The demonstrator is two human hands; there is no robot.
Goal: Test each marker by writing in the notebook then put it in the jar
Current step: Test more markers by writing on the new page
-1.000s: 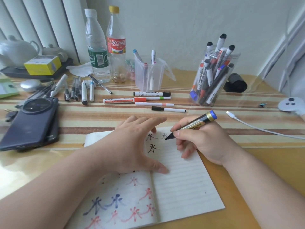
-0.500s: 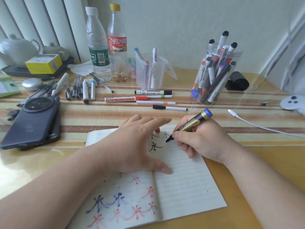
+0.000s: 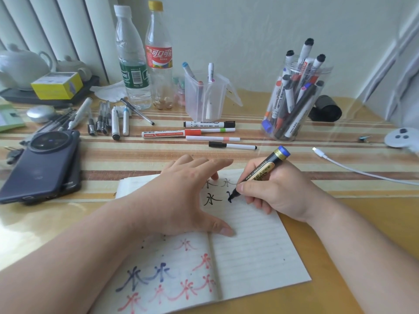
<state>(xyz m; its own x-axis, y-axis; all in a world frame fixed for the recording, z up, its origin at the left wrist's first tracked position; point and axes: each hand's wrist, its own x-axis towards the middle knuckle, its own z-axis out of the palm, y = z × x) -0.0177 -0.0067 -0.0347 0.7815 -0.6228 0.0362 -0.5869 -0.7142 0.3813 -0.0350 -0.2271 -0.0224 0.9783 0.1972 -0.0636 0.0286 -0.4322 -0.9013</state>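
Black ink is going onto the right page of the notebook (image 3: pixel 249 257): the right hand (image 3: pixel 278 193) is clamping its grip on the marker (image 3: pixel 265 165), tip touching paper. The left hand (image 3: pixel 179 196) is pressing the notebook flat, grip apart. The jar (image 3: pixel 325 71) is standing far right.

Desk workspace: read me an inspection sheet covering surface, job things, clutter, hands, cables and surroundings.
Surface: striped desk, glossy cover.
Job's things: notebook open; black marker tip on right page; jar holds many markers; four loose markers lie mid-desk.
Clutter: two bottles, phone, pens.
Hands: left hand presses notebook flat; right hand grips black marker.
Cables: white cable at right.
Surroundings: wall, vertical blinds.
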